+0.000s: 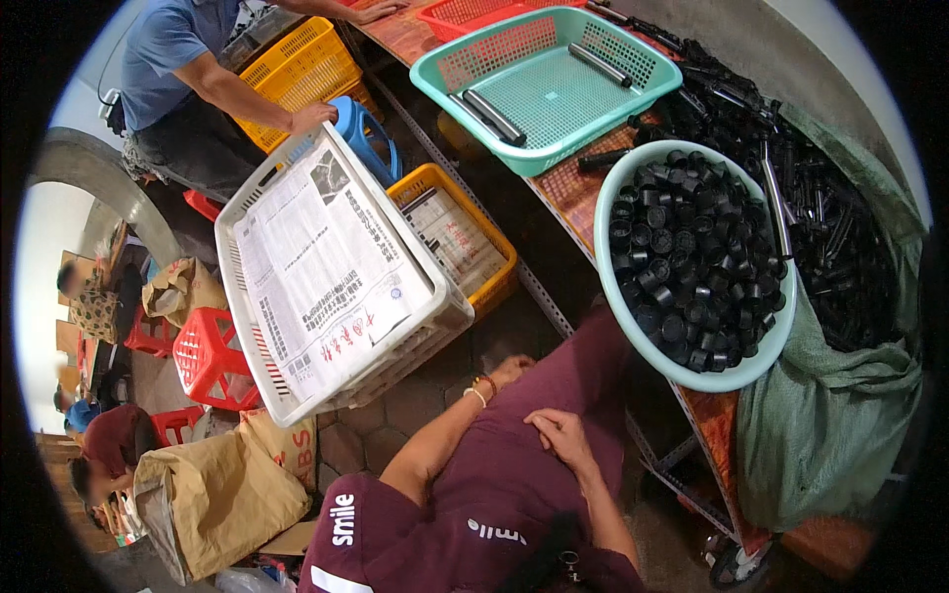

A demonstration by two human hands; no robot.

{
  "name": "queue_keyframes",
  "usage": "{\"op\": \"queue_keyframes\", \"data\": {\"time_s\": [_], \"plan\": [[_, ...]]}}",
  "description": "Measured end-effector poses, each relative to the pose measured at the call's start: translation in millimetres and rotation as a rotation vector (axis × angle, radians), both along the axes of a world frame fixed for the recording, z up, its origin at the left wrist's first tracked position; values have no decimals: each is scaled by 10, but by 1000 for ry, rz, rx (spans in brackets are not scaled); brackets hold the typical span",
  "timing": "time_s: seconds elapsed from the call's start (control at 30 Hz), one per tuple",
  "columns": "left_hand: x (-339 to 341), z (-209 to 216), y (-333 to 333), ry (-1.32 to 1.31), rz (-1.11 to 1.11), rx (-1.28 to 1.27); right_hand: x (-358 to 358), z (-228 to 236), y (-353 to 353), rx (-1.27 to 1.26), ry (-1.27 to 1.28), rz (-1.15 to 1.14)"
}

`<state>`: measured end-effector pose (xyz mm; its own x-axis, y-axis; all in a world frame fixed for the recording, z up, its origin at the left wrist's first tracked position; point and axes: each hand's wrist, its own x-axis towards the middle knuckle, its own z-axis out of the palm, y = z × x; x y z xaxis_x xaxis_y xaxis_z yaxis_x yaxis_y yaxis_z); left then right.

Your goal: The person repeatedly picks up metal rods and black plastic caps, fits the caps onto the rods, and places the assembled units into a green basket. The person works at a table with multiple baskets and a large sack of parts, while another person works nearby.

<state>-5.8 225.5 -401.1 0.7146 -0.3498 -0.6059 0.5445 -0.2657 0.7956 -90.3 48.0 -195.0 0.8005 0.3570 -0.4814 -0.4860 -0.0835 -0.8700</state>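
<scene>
My left hand [510, 373], with a bracelet and beads at the wrist, rests beside my thigh in maroon trousers and holds nothing. On my lap lies my right hand [561, 436], its fingers loosely bent and apart, also with nothing in it. Nearest to my right hand, on the bench, stands a pale green round basin [610, 287] full of short black plastic caps [682, 232]. A white crate [259, 368] lined with printed newspaper [321, 262] sits in front of me to the left. Another person's hand [314, 117] grips its far rim.
A teal basket [549, 156] with several dark tubes stands on the reddish bench [583, 198]. Black parts [835, 247] heap on green sacking [820, 425] at right. A yellow crate [499, 287], red stools [208, 351] and a tan sack [213, 494] stand left. People sit farther back.
</scene>
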Motion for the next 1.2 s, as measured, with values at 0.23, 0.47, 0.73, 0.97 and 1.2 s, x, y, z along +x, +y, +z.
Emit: {"op": "queue_keyframes", "data": {"time_s": [0.23,0.47,0.73,0.97,1.2], "plan": [[67,185,-53,96,-21,65,19,4,-30,7,15,-26],[85,385,-108,41,-73,126,-5,-6,-51,-10,17,-24],[53,326,-78,90,-11,29,4,-7,-35,-20,-12,-17],[68,379,-90,92,-7,99,-16,-44,-17,7,-18,-50],[54,366,-84,78,4,63,-26,-66,-18,18,-9,-51]]}}
